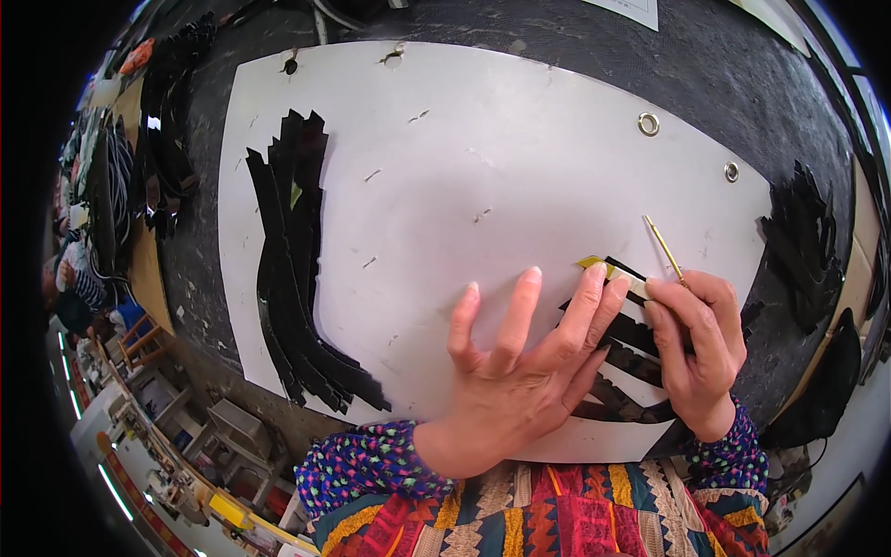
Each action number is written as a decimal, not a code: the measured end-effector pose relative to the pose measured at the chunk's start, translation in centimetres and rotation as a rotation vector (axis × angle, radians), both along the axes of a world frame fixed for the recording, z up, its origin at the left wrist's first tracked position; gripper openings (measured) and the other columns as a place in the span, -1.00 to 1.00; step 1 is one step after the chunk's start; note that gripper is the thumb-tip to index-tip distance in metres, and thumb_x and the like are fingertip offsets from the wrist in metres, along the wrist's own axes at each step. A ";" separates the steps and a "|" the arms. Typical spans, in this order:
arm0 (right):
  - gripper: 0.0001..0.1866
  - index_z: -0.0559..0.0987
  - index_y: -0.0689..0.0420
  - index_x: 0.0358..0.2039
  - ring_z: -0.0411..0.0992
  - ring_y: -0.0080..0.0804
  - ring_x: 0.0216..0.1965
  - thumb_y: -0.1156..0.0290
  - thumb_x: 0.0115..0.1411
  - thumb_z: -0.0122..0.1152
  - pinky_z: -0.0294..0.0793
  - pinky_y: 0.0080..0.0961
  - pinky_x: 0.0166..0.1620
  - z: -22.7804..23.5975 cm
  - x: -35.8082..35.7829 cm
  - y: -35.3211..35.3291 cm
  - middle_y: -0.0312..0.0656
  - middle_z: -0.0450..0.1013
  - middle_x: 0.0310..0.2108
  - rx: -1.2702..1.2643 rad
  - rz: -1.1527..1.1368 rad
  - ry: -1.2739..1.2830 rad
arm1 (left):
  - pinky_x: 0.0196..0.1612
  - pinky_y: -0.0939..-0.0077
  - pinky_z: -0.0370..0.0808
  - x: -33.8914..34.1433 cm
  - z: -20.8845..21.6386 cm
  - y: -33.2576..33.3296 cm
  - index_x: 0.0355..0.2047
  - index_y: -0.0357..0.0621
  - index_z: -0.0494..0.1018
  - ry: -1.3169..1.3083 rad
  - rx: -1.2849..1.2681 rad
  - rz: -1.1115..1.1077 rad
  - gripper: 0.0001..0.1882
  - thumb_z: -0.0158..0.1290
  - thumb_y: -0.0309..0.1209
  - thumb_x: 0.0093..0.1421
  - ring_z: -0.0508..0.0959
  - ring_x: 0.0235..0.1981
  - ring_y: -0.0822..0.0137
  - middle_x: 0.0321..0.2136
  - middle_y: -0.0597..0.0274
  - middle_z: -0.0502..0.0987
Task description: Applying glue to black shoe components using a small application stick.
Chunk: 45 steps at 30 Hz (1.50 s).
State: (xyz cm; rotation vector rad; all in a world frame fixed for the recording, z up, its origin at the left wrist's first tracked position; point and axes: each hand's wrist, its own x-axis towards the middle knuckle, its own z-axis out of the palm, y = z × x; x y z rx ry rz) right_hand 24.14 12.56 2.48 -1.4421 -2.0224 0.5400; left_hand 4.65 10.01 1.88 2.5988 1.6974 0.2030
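My left hand (534, 357) lies spread on the white board (408, 232), its forefinger and thumb reaching onto a narrow dark strip (633, 290) with a pale face. A yellow pointed tab (591, 262) sticks out at the strip's far end. My right hand (696, 343) is closed, thumb and forefinger at the strip's near part. From its curled fingers a thin brass-coloured rod (663, 246) points up and away; its lower end is hidden. Several black strips (636, 362) lie beneath and between my hands, partly covered by them.
A fanned bundle of black strips (292, 260) lies on the board's left part. Another black bundle (806, 241) rests on the dark table (557, 37) at the right. Metal eyelets (648, 123) sit near the board's far edge. A wooden stool (144, 341) stands beyond the table, lower left.
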 end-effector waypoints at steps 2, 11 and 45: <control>-0.68 0.63 0.31 -0.14 0.49 -0.23 -0.33 0.72 0.04 0.40 0.52 -0.46 -0.34 -0.1 0.0 0.0 -0.02 0.45 -0.25 0.012 -0.008 0.011 | 0.33 0.04 0.01 0.1 0.0 0.0 0.24 0.39 0.45 0.002 -0.001 -0.001 -0.50 -0.04 -0.06 0.28 0.17 0.24 0.24 0.25 0.67 0.29; -0.67 0.62 0.34 -0.15 0.49 -0.21 -0.33 0.74 0.03 0.40 0.53 -0.45 -0.33 -0.3 0.0 0.0 -0.01 0.44 -0.26 0.052 0.001 0.006 | 0.34 0.04 -0.01 0.2 0.3 0.0 0.25 0.39 0.44 0.016 -0.029 -0.007 -0.49 -0.02 -0.06 0.27 0.16 0.24 0.23 0.26 0.66 0.28; -0.78 0.59 0.29 -0.21 0.50 -0.19 -0.36 0.67 0.09 0.34 0.54 -0.38 -0.33 -1.5 -0.2 0.1 -0.07 0.44 -0.26 0.156 -0.012 0.077 | 0.33 0.06 -0.05 -0.1 -0.4 0.4 0.31 0.43 0.33 -0.059 0.026 -0.021 -0.44 0.06 -0.13 0.28 0.20 0.26 0.23 0.29 0.42 0.27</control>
